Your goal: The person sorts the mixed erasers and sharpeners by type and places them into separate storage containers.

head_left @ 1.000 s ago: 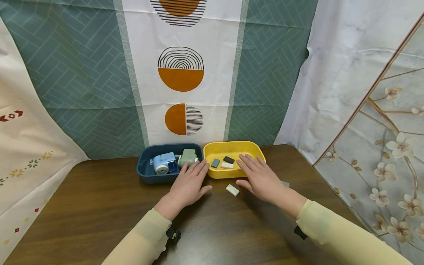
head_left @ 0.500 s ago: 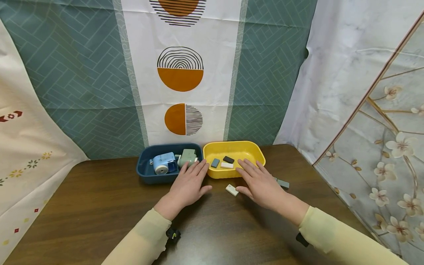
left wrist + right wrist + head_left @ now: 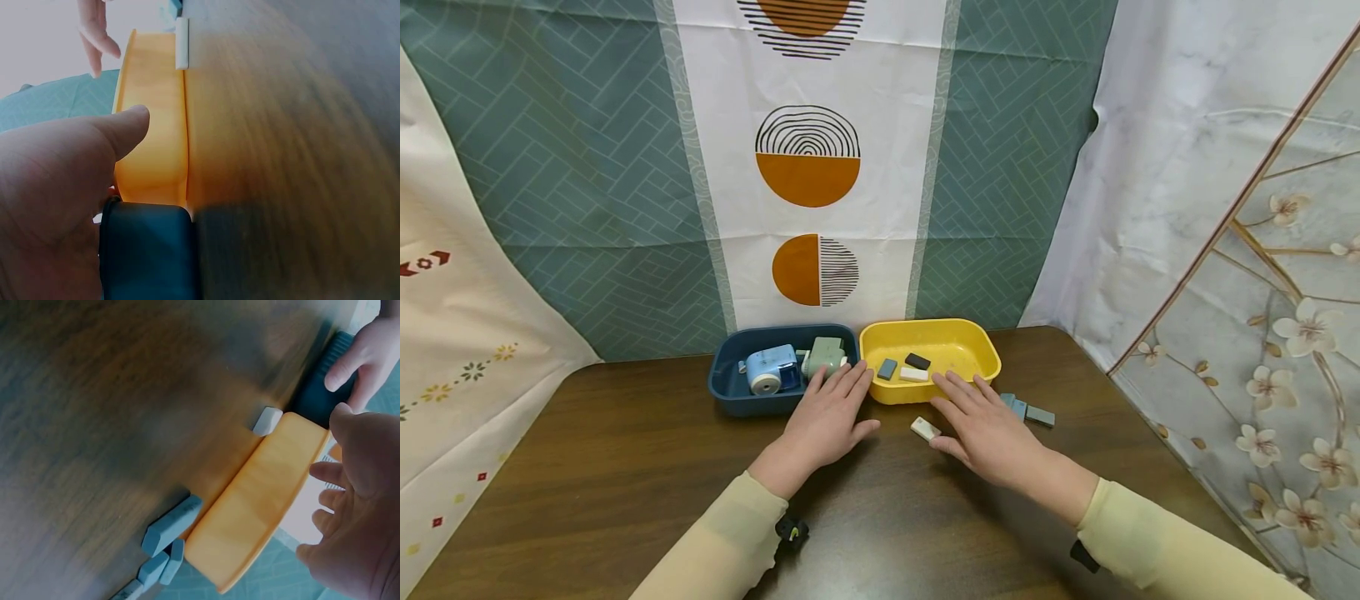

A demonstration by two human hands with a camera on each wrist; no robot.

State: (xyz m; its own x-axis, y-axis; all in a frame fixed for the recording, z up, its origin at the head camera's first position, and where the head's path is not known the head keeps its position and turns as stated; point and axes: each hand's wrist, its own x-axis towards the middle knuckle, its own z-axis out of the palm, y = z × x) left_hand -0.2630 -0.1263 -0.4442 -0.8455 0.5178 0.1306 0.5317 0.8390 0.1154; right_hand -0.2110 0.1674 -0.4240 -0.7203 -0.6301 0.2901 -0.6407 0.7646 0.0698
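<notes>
Right hand: flat over the wooden table, palm down, fingers straight and a little spread, gripping nothing. The fingertips reach the near wall of the yellow tray.
Left hand: flat on the table as well, fingers straight and together, tips at the near rim of the dark blue tray; it holds nothing.
White eraser: lies on the table in front of the yellow tray, between the two hands. It is just beside the right thumb on its inner side, and farther from the left hand, so the right hand is the nearer one. Its long axis runs slantwise to the tray's near wall.
Grey-blue erasers: a few small blocks in a loose row on the table, just beyond the outer side of the right hand, close to the yellow tray's right near corner. In the right wrist view they lie against the tray's foot.
In the yellow tray: a blue-grey eraser, a black eraser and a white one, all near its left end.
In the blue tray: a light blue pencil sharpener and a pale green one, side by side.
Materials and shapes: both trays are smooth plastic with rounded corners; the erasers are small matt rectangular blocks; the table has a dark wood grain with some sheen.
Backdrop: patterned cloth hangs behind the table's far edge.
</notes>
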